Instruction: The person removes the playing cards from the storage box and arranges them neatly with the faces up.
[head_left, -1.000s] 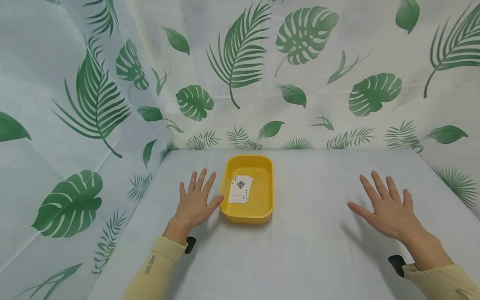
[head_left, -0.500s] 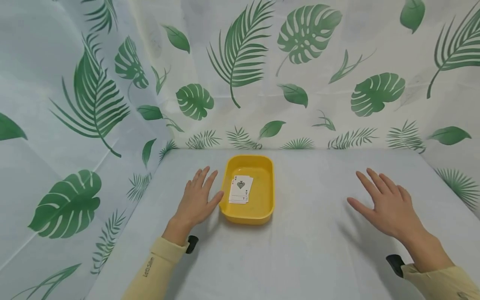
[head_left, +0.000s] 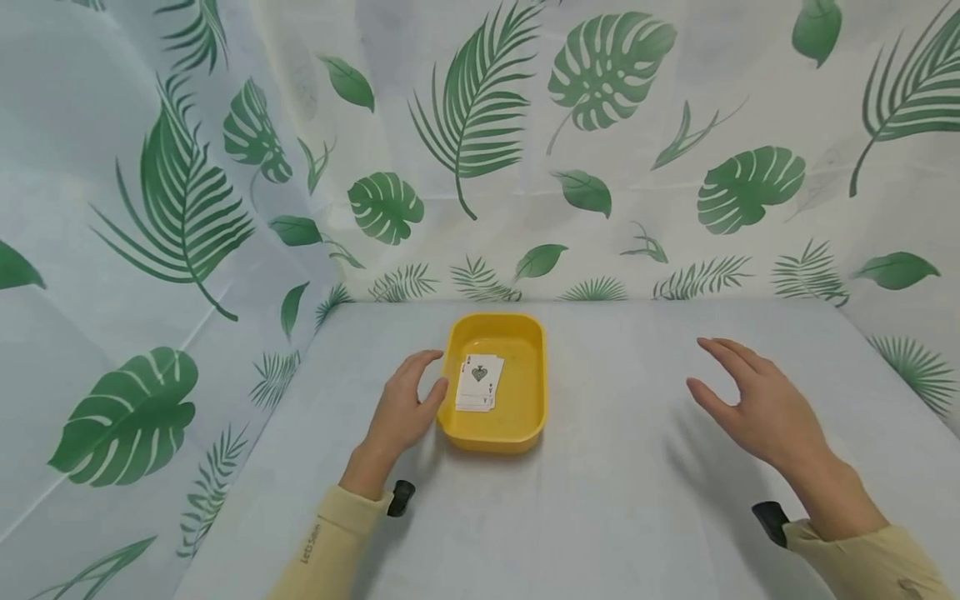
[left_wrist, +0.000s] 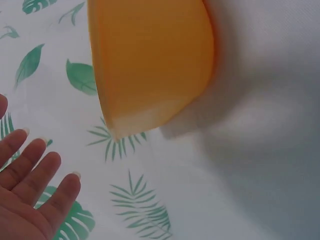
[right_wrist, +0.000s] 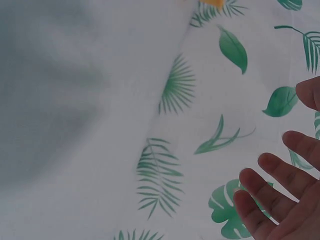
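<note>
A yellow plastic tub (head_left: 521, 429) stands on the white table, left of the middle. Inside it, toward its left side, lies a small stack of playing cards (head_left: 480, 379), the ace of spades on top. My left hand (head_left: 401, 408) is at the tub's left side, thumb tip right at the rim, fingers bent a little and holding nothing. The tub's orange-looking outer wall (left_wrist: 150, 60) fills the upper part of the left wrist view, apart from the fingers (left_wrist: 37, 172). My right hand (head_left: 772, 408) hovers over the table's right part, fingers relaxed, with nothing in it.
White cloth with green leaf prints (head_left: 480, 167) hangs as a wall behind and at both sides of the table (head_left: 600, 500). Each wrist carries a black strap-like piece, at the left cuff (head_left: 401, 497) and the right cuff (head_left: 770, 522).
Both hands have gone from spread fingers to fingers drawn together and slightly bent. The left hand has shifted a little right, the right hand a little left. Tub and cards stay put.
</note>
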